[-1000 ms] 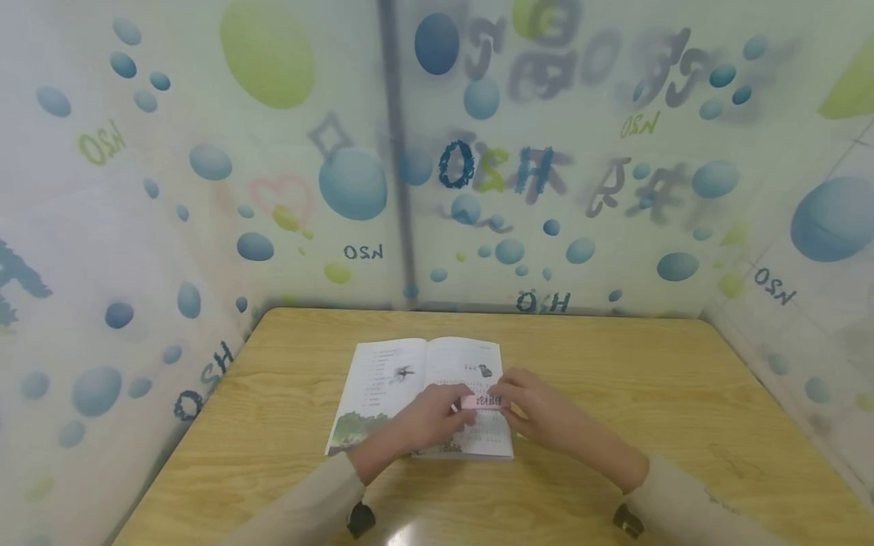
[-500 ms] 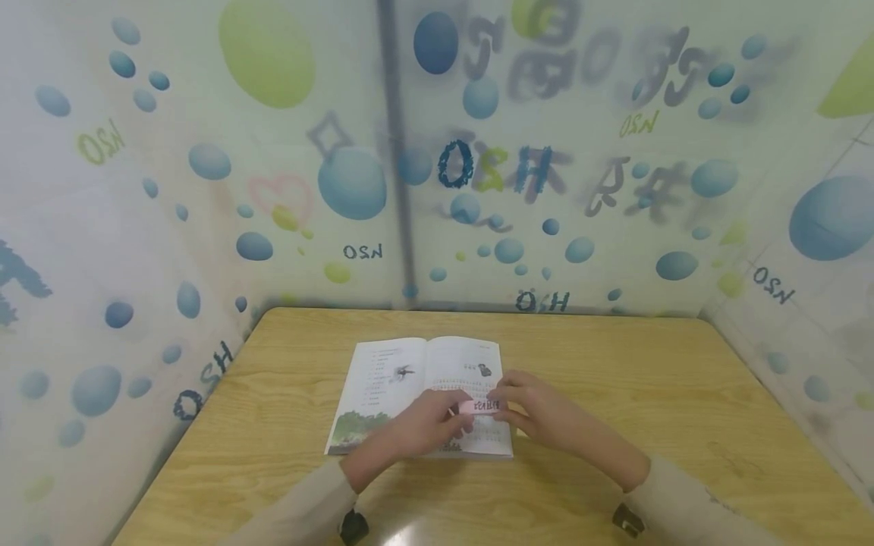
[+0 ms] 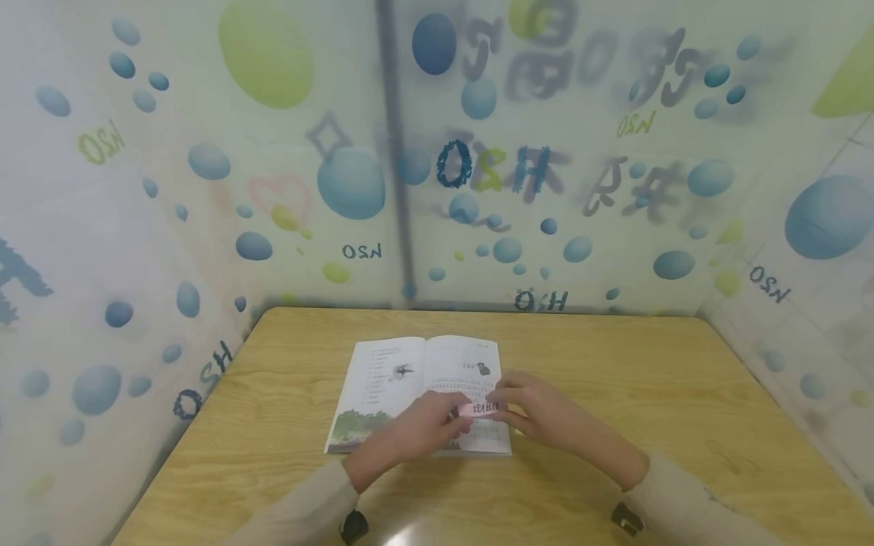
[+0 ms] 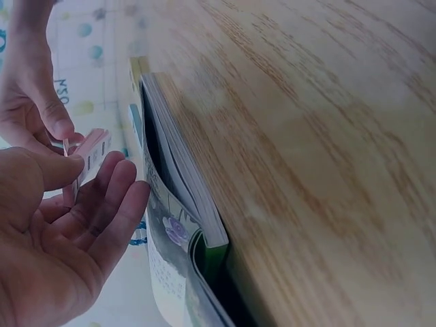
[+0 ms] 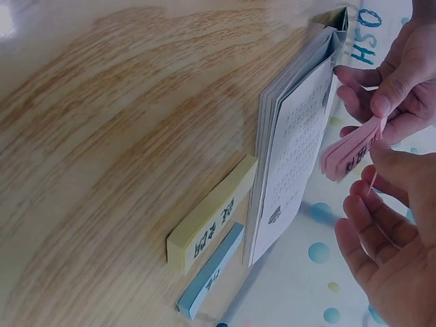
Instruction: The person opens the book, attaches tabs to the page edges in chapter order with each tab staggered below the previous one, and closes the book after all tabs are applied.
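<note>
Over the right page of an open book [image 3: 382, 387], my left hand [image 3: 430, 421] holds a pad of pink sticky notes [image 3: 480, 409] between thumb and fingers. Dark handwritten characters run along the pad. My right hand [image 3: 542, 409] pinches a pink sheet at the pad's other end. In the right wrist view, the pink pad [image 5: 351, 150] has its leaves fanned a little apart at the free end. The left wrist view has the pad [image 4: 94, 151] by the left thumb, and the left hand's other fingers [image 4: 112, 225] spread loosely below it.
On the wooden table [image 5: 122, 136], a yellow sticky note pad [image 5: 211, 214] and a thinner blue one [image 5: 211, 272] lie beside the book's edge, both with handwriting. Walls patterned with bubbles [image 3: 351, 182] enclose the table's back and sides.
Both hands and the pink pad have shifted slightly toward the person, and the pad's angle has changed a little. The book has stayed in place.
</note>
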Tool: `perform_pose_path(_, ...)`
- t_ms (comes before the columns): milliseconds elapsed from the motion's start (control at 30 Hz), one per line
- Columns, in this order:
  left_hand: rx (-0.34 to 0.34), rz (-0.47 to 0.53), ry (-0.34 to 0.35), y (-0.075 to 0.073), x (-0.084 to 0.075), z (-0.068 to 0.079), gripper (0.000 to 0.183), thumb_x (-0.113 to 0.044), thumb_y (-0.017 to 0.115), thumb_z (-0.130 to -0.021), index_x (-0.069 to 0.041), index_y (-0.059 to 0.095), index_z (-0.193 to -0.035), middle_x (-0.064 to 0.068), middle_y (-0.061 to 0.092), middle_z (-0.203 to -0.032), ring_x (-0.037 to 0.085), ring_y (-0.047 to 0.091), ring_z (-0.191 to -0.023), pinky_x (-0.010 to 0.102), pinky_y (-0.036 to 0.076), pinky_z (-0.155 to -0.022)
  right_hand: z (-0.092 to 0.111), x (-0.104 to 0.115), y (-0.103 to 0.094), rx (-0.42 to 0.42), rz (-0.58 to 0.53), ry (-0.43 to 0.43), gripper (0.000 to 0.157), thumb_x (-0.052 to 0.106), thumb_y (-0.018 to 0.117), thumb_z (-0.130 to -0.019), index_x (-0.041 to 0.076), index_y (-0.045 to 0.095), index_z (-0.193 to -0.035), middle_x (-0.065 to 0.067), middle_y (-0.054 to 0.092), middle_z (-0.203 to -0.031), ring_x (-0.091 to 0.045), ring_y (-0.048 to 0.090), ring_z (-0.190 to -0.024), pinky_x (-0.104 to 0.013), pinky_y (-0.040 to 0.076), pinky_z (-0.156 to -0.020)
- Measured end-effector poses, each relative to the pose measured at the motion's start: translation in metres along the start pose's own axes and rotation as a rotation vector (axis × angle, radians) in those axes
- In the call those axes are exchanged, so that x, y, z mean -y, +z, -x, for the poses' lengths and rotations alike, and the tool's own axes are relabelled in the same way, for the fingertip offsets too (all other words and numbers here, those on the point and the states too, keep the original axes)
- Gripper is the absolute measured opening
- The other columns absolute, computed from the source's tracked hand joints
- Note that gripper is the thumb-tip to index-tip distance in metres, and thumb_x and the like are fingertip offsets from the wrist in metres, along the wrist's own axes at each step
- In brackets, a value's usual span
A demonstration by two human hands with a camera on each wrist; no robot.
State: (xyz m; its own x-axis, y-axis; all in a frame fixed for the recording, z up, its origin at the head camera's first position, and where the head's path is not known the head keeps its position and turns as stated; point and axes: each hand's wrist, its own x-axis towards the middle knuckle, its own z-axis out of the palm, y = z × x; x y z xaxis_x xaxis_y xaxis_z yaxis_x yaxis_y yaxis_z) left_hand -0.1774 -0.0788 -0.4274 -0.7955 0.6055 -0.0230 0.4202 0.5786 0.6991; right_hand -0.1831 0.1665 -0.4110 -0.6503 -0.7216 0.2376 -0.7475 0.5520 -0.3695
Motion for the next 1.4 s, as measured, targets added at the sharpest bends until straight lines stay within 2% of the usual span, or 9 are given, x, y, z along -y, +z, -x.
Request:
perform_pose_path(267,-0.005,-0.035,0.005,0.000,0.001,0.001,0.015,-0.018,0.065,-0.101,-0.012,0.068,-0.114,-0.013,0.061,-0.085,0.004,0.059,-0.073,0.023,0.052,-0.064,-0.002,0.003,-0.001,-0.010,-0.009,0.008,0.019,0.014,0.075,-0.094,0.009,0.075,-0.113,0.003,0.065,-0.107,-0.012,0.059,-0.100,-0.032,0.054,-0.088)
perform_pose_path(333,-0.006,-0.040,-0.001,0.000,0.001,0.001,0.016,-0.018,0.065,-0.101,-0.012,0.068,-0.115,-0.013,0.061,-0.084,0.004,0.059,-0.073,0.023,0.051,-0.064,-0.003,0.002,-0.001,-0.008,-0.036,0.023,0.018,0.014,0.076,-0.094,0.010,0.074,-0.111,0.005,0.065,-0.105,-0.011,0.059,-0.097,-0.031,0.055,-0.085)
perform_pose_path(467,-0.007,-0.057,-0.010,0.000,-0.001,0.000,0.017,-0.018,0.065,-0.101,-0.011,0.069,-0.116,-0.013,0.060,-0.082,0.004,0.058,-0.070,0.023,0.051,-0.062,-0.004,0.000,0.002,0.040,-0.173,0.119,0.010,0.020,0.074,-0.095,0.017,0.071,-0.104,0.010,0.063,-0.092,-0.007,0.058,-0.081,-0.027,0.053,-0.071)
perform_pose_path(567,-0.009,-0.077,-0.006,0.000,-0.002,0.000,0.018,-0.018,0.064,-0.101,-0.009,0.069,-0.116,-0.013,0.060,-0.081,0.004,0.057,-0.068,0.023,0.050,-0.061,-0.005,-0.002,0.005,0.077,-0.319,0.203,0.006,0.024,0.069,-0.099,0.019,0.069,-0.097,0.011,0.061,-0.083,-0.010,0.057,-0.073,-0.027,0.051,-0.063)
perform_pose_path(733,-0.020,-0.110,0.014,0.000,-0.003,0.001,0.017,-0.017,0.065,-0.101,-0.007,0.069,-0.113,-0.013,0.059,-0.080,0.004,0.056,-0.067,0.022,0.049,-0.061,-0.005,-0.002,0.009,0.078,-0.506,0.269,0.020,0.022,0.062,-0.103,0.008,0.068,-0.089,0.003,0.063,-0.081,-0.018,0.060,-0.070,-0.029,0.052,-0.061)
perform_pose_path(967,-0.029,-0.138,0.009,-0.001,-0.005,0.003,0.013,-0.016,0.066,-0.100,-0.008,0.070,-0.109,-0.012,0.057,-0.075,0.004,0.053,-0.063,0.022,0.047,-0.057,-0.005,0.002,0.015,0.043,-0.674,0.353,0.027,0.020,0.059,-0.105,-0.001,0.067,-0.089,-0.006,0.061,-0.073,-0.014,0.051,-0.062,-0.023,0.044,-0.055)
perform_pose_path(1033,-0.030,-0.144,0.008,-0.001,-0.006,0.003,0.012,-0.016,0.066,-0.100,-0.008,0.070,-0.108,-0.012,0.056,-0.074,0.004,0.052,-0.062,0.022,0.047,-0.056,-0.006,0.004,0.016,0.024,-0.700,0.362,0.030,0.021,0.058,-0.105,-0.001,0.065,-0.086,-0.005,0.060,-0.070,-0.013,0.050,-0.060,-0.022,0.042,-0.054)
perform_pose_path(1233,-0.036,-0.156,0.027,-0.001,-0.005,0.001,0.010,-0.016,0.067,-0.099,-0.009,0.071,-0.105,-0.013,0.058,-0.077,0.003,0.054,-0.065,0.022,0.048,-0.060,-0.011,0.012,0.018,-0.041,-0.728,0.314,0.032,0.019,0.057,-0.106,-0.004,0.066,-0.084,-0.003,0.060,-0.069,-0.012,0.051,-0.059,-0.021,0.040,-0.051)
perform_pose_path(1400,-0.037,-0.164,0.026,0.000,-0.005,0.001,0.006,-0.016,0.068,-0.098,-0.011,0.070,-0.098,-0.013,0.059,-0.076,0.004,0.055,-0.065,0.023,0.048,-0.060,-0.015,0.016,0.019,-0.062,-0.692,0.317,0.032,0.018,0.057,-0.106,-0.001,0.068,-0.083,-0.003,0.061,-0.069,-0.012,0.053,-0.059,-0.021,0.041,-0.054)
